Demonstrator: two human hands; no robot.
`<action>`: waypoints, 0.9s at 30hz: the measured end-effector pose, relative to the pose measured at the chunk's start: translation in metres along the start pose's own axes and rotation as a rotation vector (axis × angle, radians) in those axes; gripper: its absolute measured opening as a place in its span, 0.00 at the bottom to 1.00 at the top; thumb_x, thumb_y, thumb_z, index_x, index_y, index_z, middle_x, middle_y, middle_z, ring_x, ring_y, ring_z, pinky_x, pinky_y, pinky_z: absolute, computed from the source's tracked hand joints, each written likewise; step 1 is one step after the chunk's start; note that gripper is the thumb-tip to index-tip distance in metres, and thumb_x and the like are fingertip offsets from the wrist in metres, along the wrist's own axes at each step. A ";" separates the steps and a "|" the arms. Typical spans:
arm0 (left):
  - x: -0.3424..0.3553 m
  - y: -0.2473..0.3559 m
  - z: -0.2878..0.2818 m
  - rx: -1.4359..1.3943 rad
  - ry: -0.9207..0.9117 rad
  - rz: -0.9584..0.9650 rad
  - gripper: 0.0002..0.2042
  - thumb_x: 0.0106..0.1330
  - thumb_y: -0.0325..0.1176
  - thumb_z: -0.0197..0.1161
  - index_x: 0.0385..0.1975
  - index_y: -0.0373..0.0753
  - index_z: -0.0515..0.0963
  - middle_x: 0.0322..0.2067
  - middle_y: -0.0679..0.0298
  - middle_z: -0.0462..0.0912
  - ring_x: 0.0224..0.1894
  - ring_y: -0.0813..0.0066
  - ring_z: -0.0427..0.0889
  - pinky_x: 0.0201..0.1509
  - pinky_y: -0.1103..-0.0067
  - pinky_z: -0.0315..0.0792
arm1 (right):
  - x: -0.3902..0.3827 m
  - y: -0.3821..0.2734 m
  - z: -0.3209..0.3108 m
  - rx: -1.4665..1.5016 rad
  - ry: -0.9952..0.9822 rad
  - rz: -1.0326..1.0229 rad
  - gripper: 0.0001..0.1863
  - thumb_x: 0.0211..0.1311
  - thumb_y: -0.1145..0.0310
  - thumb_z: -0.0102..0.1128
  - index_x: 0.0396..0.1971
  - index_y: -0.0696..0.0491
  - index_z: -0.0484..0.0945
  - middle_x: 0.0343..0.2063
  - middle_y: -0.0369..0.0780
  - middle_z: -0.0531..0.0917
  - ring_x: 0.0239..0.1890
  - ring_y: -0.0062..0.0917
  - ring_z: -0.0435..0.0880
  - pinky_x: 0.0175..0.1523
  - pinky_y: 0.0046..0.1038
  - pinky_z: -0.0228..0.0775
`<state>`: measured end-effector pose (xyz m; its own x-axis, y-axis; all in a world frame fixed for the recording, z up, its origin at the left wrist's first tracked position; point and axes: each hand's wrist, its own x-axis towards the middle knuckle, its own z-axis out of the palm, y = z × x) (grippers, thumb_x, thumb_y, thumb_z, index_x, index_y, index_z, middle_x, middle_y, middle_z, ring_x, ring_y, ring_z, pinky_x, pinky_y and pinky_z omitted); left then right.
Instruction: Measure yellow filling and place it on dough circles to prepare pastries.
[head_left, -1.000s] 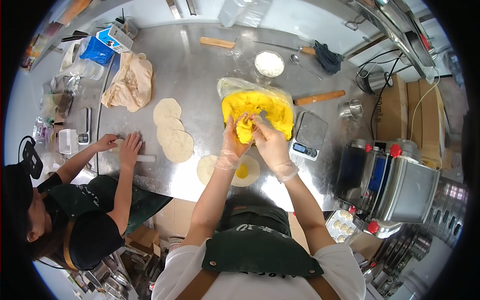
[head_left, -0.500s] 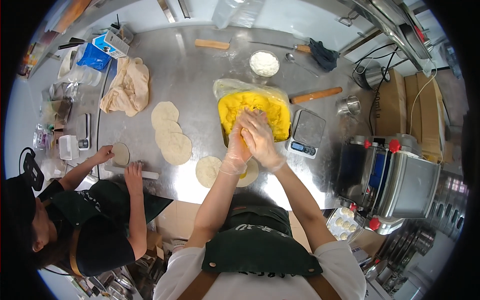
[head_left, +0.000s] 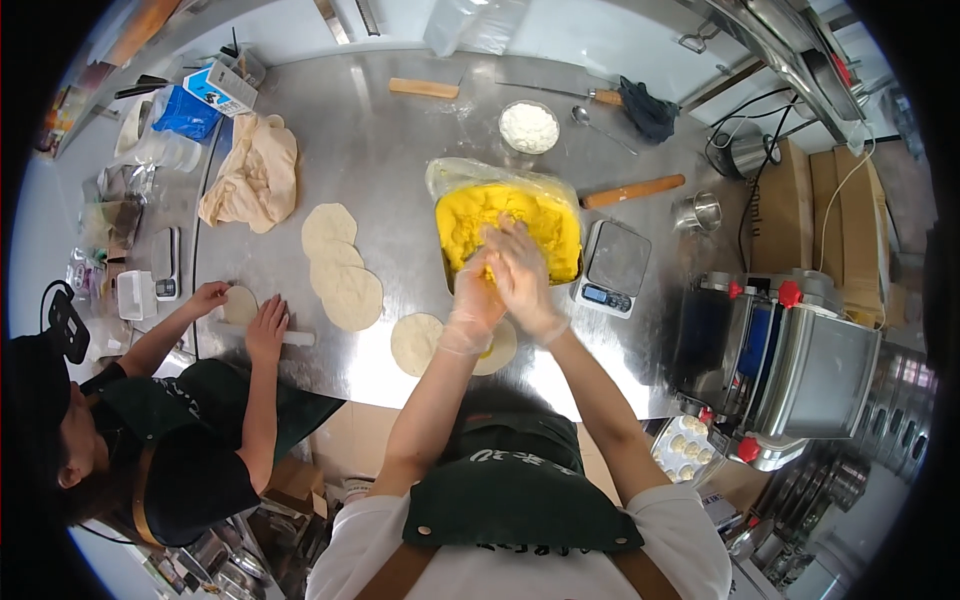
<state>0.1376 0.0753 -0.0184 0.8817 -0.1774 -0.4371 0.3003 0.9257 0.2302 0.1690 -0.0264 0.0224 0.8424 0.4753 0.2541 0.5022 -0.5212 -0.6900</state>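
Observation:
My left hand [head_left: 474, 298] and my right hand [head_left: 520, 281], both in clear plastic gloves, press together over the near side of a tub of yellow filling [head_left: 562, 222]. The left is cupped beneath, and the right lies across it with its fingers stretched forward. A bit of yellow filling shows between the palms; its shape is mostly hidden. A clear plastic bag [head_left: 500, 173] lines the tub. Below my left wrist lies a dough round [head_left: 503, 352] with some yellow filling on it, partly covered by my forearm. A plain dough round [head_left: 414, 345] lies beside it.
Three overlapping dough rounds [head_left: 345, 270] lie to the left. Right of the tub are a digital scale [head_left: 617, 258] and a wooden rolling pin [head_left: 635, 190]; a bowl of white powder [head_left: 529, 128] stands behind. At left, a co-worker [head_left: 190, 440] rolls dough with a pale rolling pin [head_left: 298, 338].
My right hand has shifted slightly against my left, its fingers more spread. The co-worker's right hand and rolling pin have moved a little over the dough round.

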 end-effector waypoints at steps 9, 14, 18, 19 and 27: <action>0.002 0.000 0.021 -0.112 0.139 -0.062 0.21 0.76 0.45 0.42 0.61 0.39 0.66 0.58 0.60 0.71 0.61 0.67 0.70 0.66 0.69 0.65 | 0.010 0.013 0.001 -0.151 0.131 0.107 0.22 0.71 0.57 0.44 0.55 0.54 0.76 0.59 0.42 0.74 0.69 0.41 0.59 0.73 0.46 0.43; -0.007 -0.005 0.036 0.211 0.177 0.067 0.19 0.76 0.40 0.44 0.61 0.38 0.66 0.57 0.61 0.72 0.59 0.71 0.71 0.65 0.73 0.66 | 0.004 -0.003 -0.003 0.061 0.367 0.247 0.21 0.71 0.60 0.44 0.54 0.56 0.75 0.59 0.44 0.74 0.68 0.41 0.61 0.73 0.44 0.44; -0.004 -0.003 0.027 0.117 0.207 0.081 0.21 0.74 0.36 0.49 0.64 0.37 0.62 0.59 0.61 0.70 0.60 0.70 0.71 0.66 0.73 0.64 | -0.004 0.006 0.004 0.101 0.256 0.221 0.20 0.70 0.60 0.47 0.51 0.58 0.77 0.52 0.47 0.79 0.63 0.41 0.68 0.68 0.40 0.55; -0.002 0.003 0.023 0.080 0.181 0.105 0.22 0.74 0.35 0.50 0.65 0.37 0.62 0.60 0.60 0.69 0.62 0.68 0.69 0.68 0.72 0.63 | -0.009 -0.003 -0.009 0.142 0.300 0.368 0.18 0.69 0.62 0.50 0.50 0.58 0.78 0.48 0.46 0.80 0.57 0.39 0.73 0.62 0.37 0.62; -0.012 0.006 0.025 0.186 0.096 0.139 0.20 0.74 0.41 0.51 0.62 0.40 0.66 0.61 0.56 0.67 0.63 0.65 0.66 0.69 0.68 0.61 | -0.026 -0.007 0.002 0.545 0.324 0.574 0.17 0.49 0.76 0.72 0.41 0.60 0.81 0.38 0.41 0.80 0.35 0.25 0.80 0.43 0.23 0.73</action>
<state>0.1376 0.0747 0.0101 0.8834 -0.0122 -0.4684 0.2483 0.8599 0.4459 0.1436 -0.0335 0.0191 0.9935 -0.0272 -0.1102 -0.1132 -0.1660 -0.9796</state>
